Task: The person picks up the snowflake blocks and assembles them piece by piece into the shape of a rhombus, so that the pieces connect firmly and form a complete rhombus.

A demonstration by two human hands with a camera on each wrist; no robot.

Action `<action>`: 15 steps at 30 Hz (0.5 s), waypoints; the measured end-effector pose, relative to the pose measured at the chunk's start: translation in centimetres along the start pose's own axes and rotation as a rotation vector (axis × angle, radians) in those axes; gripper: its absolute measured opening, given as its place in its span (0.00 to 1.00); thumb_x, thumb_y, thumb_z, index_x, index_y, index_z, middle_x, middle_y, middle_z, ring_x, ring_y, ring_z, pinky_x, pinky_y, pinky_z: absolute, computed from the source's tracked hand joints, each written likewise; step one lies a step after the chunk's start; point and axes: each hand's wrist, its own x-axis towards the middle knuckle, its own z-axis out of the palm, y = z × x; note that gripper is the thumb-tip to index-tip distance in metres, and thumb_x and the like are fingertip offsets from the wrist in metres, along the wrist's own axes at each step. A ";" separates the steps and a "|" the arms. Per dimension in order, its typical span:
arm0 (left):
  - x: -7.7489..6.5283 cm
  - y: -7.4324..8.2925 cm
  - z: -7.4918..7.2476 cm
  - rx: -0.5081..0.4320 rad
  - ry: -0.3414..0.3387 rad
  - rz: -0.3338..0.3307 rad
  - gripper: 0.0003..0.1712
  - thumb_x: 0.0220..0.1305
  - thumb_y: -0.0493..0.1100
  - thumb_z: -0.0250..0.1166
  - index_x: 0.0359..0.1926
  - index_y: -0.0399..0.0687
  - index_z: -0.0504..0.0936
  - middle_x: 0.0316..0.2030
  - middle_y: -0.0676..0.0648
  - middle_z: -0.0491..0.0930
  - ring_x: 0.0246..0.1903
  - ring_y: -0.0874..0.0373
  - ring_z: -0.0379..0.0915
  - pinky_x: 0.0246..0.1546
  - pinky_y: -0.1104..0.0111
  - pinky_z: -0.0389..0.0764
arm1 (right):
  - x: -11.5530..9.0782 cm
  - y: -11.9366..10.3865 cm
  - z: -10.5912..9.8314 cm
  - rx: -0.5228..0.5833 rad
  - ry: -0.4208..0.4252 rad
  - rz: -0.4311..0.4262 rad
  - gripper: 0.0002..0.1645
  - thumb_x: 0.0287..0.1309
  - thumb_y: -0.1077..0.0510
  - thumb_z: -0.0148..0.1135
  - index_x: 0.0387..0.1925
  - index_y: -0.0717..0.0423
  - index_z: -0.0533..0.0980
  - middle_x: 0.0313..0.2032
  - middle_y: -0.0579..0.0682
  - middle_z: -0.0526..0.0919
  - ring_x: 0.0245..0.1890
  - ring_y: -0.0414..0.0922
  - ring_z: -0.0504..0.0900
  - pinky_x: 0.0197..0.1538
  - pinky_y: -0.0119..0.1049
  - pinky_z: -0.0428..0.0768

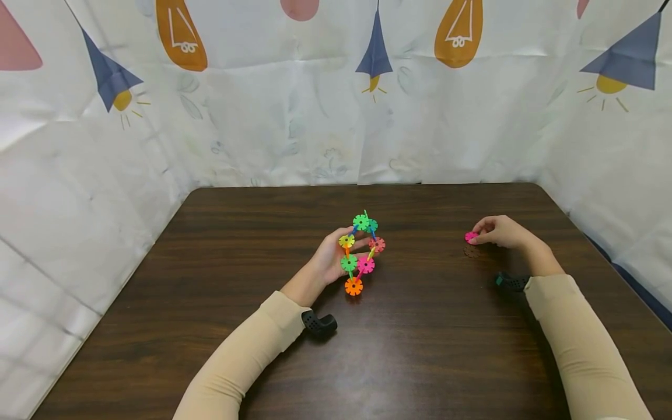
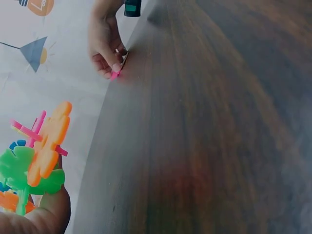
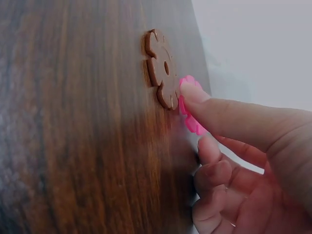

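Note:
My left hand (image 1: pixel 329 256) holds a ring of linked plastic flower-shaped pieces (image 1: pixel 349 263) in green, yellow, orange, pink and red, joined by short coloured links. At the ring's near end is an orange flower piece (image 2: pixel 49 144); beside it, in the left wrist view, the thumb (image 2: pixel 54 207) lies against a green one. Over on the right, my right hand (image 1: pixel 501 231) pinches a pink flower piece (image 3: pixel 190 105) between thumb and fingers. A brown flower piece (image 3: pixel 163 70) with a central hole lies flat on the table, close to the pink one.
Both hands are over a dark wood-grain table (image 1: pixel 252 233). A white curtain (image 1: pixel 315 116) printed with lamps and bulbs stands behind it and along the sides. Each wrist carries a black camera mount (image 1: pixel 319 324).

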 end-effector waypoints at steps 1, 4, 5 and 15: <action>0.0 0.0 0.0 0.006 -0.002 -0.001 0.20 0.79 0.52 0.46 0.59 0.45 0.69 0.72 0.35 0.65 0.55 0.42 0.77 0.38 0.62 0.85 | 0.0 -0.1 0.0 -0.003 -0.001 -0.003 0.23 0.65 0.54 0.71 0.48 0.69 0.75 0.30 0.47 0.75 0.25 0.42 0.68 0.30 0.35 0.71; 0.1 -0.1 0.0 0.028 -0.003 -0.002 0.20 0.79 0.52 0.47 0.61 0.45 0.68 0.72 0.35 0.64 0.64 0.37 0.70 0.37 0.62 0.85 | 0.0 -0.2 0.0 -0.004 0.002 -0.001 0.22 0.64 0.55 0.71 0.47 0.69 0.74 0.31 0.47 0.76 0.26 0.43 0.69 0.29 0.36 0.71; 0.1 -0.2 0.0 0.033 0.002 -0.005 0.21 0.79 0.52 0.48 0.63 0.44 0.67 0.72 0.35 0.64 0.66 0.36 0.67 0.37 0.62 0.85 | 0.0 -0.2 -0.1 -0.003 0.003 -0.001 0.22 0.64 0.55 0.71 0.46 0.69 0.73 0.30 0.47 0.77 0.27 0.44 0.70 0.29 0.36 0.72; 0.0 -0.2 0.1 0.067 0.022 0.003 0.19 0.81 0.51 0.48 0.60 0.42 0.66 0.72 0.33 0.65 0.69 0.31 0.62 0.45 0.57 0.85 | 0.2 -0.2 -0.4 0.050 -0.009 -0.001 0.19 0.67 0.56 0.68 0.48 0.69 0.77 0.31 0.46 0.80 0.28 0.43 0.72 0.32 0.36 0.75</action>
